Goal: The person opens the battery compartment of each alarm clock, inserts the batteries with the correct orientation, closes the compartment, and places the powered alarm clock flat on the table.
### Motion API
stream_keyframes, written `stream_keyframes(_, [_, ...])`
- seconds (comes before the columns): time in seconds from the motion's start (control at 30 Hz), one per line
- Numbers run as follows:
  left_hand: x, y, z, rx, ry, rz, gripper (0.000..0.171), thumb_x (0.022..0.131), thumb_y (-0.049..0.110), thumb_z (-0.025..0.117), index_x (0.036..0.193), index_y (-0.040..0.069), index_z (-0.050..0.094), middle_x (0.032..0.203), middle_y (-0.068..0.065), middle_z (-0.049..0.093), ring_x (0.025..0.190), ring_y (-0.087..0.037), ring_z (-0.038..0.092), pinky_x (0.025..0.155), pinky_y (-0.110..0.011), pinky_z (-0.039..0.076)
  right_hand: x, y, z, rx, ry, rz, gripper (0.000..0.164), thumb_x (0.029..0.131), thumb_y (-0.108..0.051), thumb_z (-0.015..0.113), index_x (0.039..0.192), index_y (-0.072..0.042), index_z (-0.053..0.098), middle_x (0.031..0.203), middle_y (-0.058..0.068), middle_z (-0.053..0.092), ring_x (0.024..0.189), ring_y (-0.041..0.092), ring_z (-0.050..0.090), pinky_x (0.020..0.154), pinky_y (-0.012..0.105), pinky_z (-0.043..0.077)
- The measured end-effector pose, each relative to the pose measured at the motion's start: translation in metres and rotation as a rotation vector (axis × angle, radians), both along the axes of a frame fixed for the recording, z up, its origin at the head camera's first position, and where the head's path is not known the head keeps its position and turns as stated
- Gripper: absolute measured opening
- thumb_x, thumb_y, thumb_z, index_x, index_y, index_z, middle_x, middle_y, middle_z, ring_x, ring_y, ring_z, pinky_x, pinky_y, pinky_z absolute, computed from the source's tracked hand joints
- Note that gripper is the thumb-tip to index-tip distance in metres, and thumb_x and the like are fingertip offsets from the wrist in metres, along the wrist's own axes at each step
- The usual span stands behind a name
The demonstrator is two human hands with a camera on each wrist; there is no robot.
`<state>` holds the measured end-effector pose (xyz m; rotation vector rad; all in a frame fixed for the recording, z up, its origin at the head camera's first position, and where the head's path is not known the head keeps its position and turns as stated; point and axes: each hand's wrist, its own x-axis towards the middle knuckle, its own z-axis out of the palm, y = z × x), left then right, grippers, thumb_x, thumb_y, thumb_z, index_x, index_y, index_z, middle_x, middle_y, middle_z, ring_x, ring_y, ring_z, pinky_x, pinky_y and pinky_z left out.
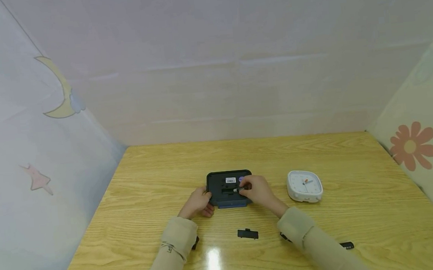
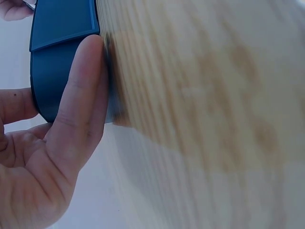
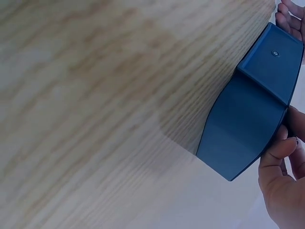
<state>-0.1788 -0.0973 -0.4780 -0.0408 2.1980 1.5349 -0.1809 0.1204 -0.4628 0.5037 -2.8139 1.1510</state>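
A dark rectangular device (image 1: 216, 187) lies on the table with its back upward, showing a white label (image 1: 230, 180) and an open battery slot (image 1: 226, 191). My left hand (image 1: 199, 201) grips its left end, thumb over the top edge and fingers along the side. In the left wrist view, a finger of the left hand (image 2: 76, 109) lies along the blue-black casing (image 2: 57, 62). With thumb and fingertips, my right hand (image 1: 259, 189) pinches a small battery (image 1: 237, 190) at the right end of the slot. The right wrist view hides the battery behind the casing (image 3: 243, 124).
A white alarm clock (image 1: 304, 186) stands to the right of the device. A black battery cover (image 1: 248, 234) lies in front. Small black pieces show beside the left sleeve (image 1: 178, 235) and right sleeve (image 1: 300, 226); another black piece (image 1: 347, 245) lies farther right.
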Motion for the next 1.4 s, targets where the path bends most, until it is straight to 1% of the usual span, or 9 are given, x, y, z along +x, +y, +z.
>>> stream_keyframes(0.2, [0.0004,-0.0005,-0.0016,0.003,0.003,-0.005,0.038,0.099,0.011,0.032,0.133,-0.006,0.035,0.066,-0.019,0.057,0.049,-0.021,0.058,0.047,-0.035,0.052,0.0017,-0.0005,0.0012,0.035,0.071,0.047,0.013,0.069,0.004,0.074,0.078,-0.004,0.068,0.073,0.003,0.058,0.06,0.011,0.048,0.054,0.024,0.042])
stream_keyframes(0.33, [0.0006,-0.0005,0.0,0.005,0.007,-0.009,0.039,0.099,0.011,0.032,0.134,-0.006,0.034,0.066,-0.019,0.057,0.049,-0.021,0.058,0.047,-0.036,0.052,0.0026,-0.001,0.0028,0.051,0.065,0.055,0.015,0.07,0.005,0.073,0.082,-0.002,0.068,0.075,0.004,0.06,0.06,0.011,0.049,0.054,0.024,0.042])
stream_keyframes(0.53, [0.0002,-0.0008,0.0009,0.001,-0.002,-0.008,0.04,0.099,0.011,0.032,0.136,-0.005,0.032,0.066,-0.019,0.057,0.05,-0.021,0.058,0.048,-0.036,0.052,0.0018,-0.0016,0.0027,0.07,0.024,0.025,0.014,0.072,0.001,0.073,0.083,-0.003,0.066,0.071,0.001,0.059,0.059,0.01,0.048,0.053,0.024,0.042])
stream_keyframes(0.73, [-0.0003,-0.0008,0.0001,-0.003,-0.001,-0.007,0.039,0.099,0.011,0.032,0.135,-0.005,0.034,0.066,-0.019,0.058,0.05,-0.021,0.058,0.048,-0.036,0.052,0.0018,-0.0032,0.0028,0.082,0.053,0.034,0.011,0.072,-0.001,0.074,0.081,-0.002,0.067,0.071,0.002,0.058,0.06,0.011,0.05,0.055,0.025,0.043])
stream_keyframes(0.9, [-0.0005,-0.0003,0.0001,-0.003,-0.006,-0.004,0.039,0.099,0.011,0.032,0.134,-0.005,0.035,0.066,-0.019,0.058,0.05,-0.021,0.058,0.048,-0.035,0.052,0.0024,-0.0047,0.0032,0.088,0.074,0.044,0.01,0.072,0.001,0.073,0.079,-0.001,0.067,0.071,0.003,0.057,0.061,0.012,0.051,0.055,0.025,0.043])
stream_keyframes(1.03, [-0.0002,0.0001,0.0,-0.003,-0.014,-0.004,0.039,0.099,0.011,0.032,0.135,-0.004,0.034,0.066,-0.019,0.058,0.051,-0.022,0.058,0.048,-0.035,0.052,0.003,-0.006,0.0039,0.097,0.082,0.043,0.01,0.072,0.003,0.072,0.081,0.001,0.068,0.073,0.006,0.06,0.062,0.014,0.053,0.056,0.026,0.045])
stream_keyframes(1.17, [-0.0003,0.0,-0.0003,-0.001,-0.017,-0.004,0.04,0.099,0.011,0.032,0.136,-0.004,0.033,0.066,-0.018,0.057,0.051,-0.023,0.058,0.048,-0.036,0.052,0.0036,-0.0068,0.0046,0.107,0.065,0.044,0.011,0.073,0.004,0.071,0.083,0.001,0.069,0.075,0.006,0.062,0.063,0.014,0.054,0.057,0.027,0.046])
stream_keyframes(1.27, [-0.0009,-0.0003,-0.001,-0.004,-0.01,-0.008,0.038,0.099,0.012,0.032,0.133,-0.004,0.036,0.066,-0.018,0.057,0.051,-0.022,0.058,0.048,-0.036,0.052,0.0033,-0.0076,0.0042,0.107,0.031,0.033,0.01,0.074,0.002,0.071,0.084,0.0,0.068,0.075,0.005,0.062,0.063,0.012,0.054,0.056,0.027,0.046])
stream_keyframes(1.4, [-0.0014,-0.0005,-0.0017,-0.009,0.0,-0.01,0.035,0.099,0.012,0.032,0.128,-0.005,0.041,0.066,-0.018,0.058,0.05,-0.022,0.059,0.048,-0.036,0.052,0.0024,-0.0085,0.0028,0.108,0.01,0.013,0.009,0.075,-0.001,0.071,0.084,-0.002,0.068,0.076,0.004,0.062,0.062,0.011,0.053,0.056,0.026,0.046])
